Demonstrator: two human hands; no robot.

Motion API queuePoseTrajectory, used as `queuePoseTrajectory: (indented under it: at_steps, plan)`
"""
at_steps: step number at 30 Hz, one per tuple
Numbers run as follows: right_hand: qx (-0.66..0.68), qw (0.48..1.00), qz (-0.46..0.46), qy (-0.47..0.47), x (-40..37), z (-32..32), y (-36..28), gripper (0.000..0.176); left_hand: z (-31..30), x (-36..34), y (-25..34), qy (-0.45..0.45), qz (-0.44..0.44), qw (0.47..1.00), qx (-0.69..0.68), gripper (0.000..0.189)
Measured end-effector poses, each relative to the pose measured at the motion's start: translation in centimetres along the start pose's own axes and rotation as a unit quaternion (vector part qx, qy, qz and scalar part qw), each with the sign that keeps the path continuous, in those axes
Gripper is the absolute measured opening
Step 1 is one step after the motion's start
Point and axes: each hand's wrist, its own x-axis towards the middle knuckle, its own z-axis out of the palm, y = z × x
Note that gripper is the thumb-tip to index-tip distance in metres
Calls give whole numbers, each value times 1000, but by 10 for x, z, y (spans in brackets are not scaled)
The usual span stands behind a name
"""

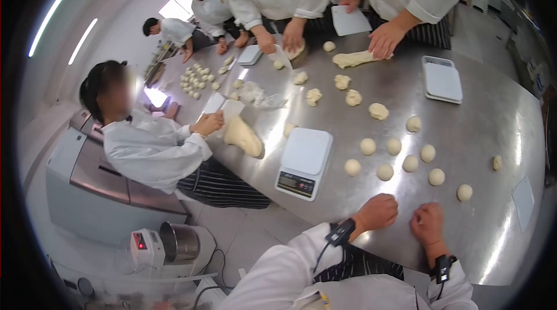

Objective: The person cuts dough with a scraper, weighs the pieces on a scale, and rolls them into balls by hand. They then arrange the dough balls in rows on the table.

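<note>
My left hand (378,211) is curled into a fist over the near edge of the steel table (487,118), with no object showing in it. Beside it, my right hand (427,224) is also closed, the two hands a short gap apart. Just beyond them lie several smooth round dough balls, the nearest being one ball (384,172) past my left hand and another ball (464,192) beyond my right. Rougher dough lumps (378,111) sit farther back. Neither hand touches the dough.
A white scale (304,159) stands left of my hands, another scale (442,80) at the back right. A scraper (523,202) lies far right. A co-worker (151,142) on the left holds a scraper by a large dough piece (243,137). Others handle dough (354,59) opposite.
</note>
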Motion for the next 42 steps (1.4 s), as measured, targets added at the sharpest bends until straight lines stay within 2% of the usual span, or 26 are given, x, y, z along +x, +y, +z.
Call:
queuePoseTrajectory:
  at_steps: [1,4,6,9,14,17,19,20,22,24,25,28,29,31,34,36,38,42]
  plan:
    - [-7,999,24,32,6,-4,6,13,-11,4,-7,53,-2,998,19,13]
    - [-28,998,47,25,-22,-30,10,13,-32,-23,-16,93,-28,994,43,13]
    - [1,1000,17,-17,-55,-40,12,14,-29,-58,-6,21,-72,997,-23,13]
    - [26,999,-7,-33,-43,-28,-22,14,-24,-47,21,73,-48,996,-16,13]
    - [13,1000,-1,-23,-6,-3,-8,15,-11,-18,1,58,-8,998,-1,12]
    - [-10,1000,-1,-20,-10,-12,-2,17,-18,-25,3,42,-47,997,43,11]
    - [-30,999,3,-29,-12,-19,-3,19,-24,-30,11,82,-79,991,64,11]
    - [-28,999,-9,-41,-11,-19,-4,22,-28,-32,10,42,-75,993,84,14]
    - [-24,994,14,-104,-5,-32,-9,34,-29,-33,5,38,-50,996,68,21]
    - [-23,982,25,-187,3,-53,-10,52,-43,-35,5,-41,-132,990,-20,53]
    - [0,976,61,-208,9,-65,-16,54,-60,-32,8,-70,-153,985,-44,71]
    - [30,967,120,-223,2,-89,-13,59,-103,-45,14,-97,-287,951,-59,81]
    - [42,961,161,-221,-3,-92,-9,62,-107,-48,12,-104,-284,951,-63,81]
    - [55,953,203,-216,-8,-90,-8,64,-113,-53,14,-129,-360,917,-113,81]
    - [-4,951,174,-254,-5,-82,-16,67,-99,-33,27,-134,-317,939,-27,76]
    - [11,952,167,-256,-2,-72,-20,62,-80,-19,36,-138,-295,946,3,73]
    - [-4,950,186,-250,-2,-67,-21,58,-69,-9,41,-176,-350,917,74,59]
    - [-16,944,223,-241,-3,-60,-23,42,-66,-5,39,-185,-341,920,62,49]
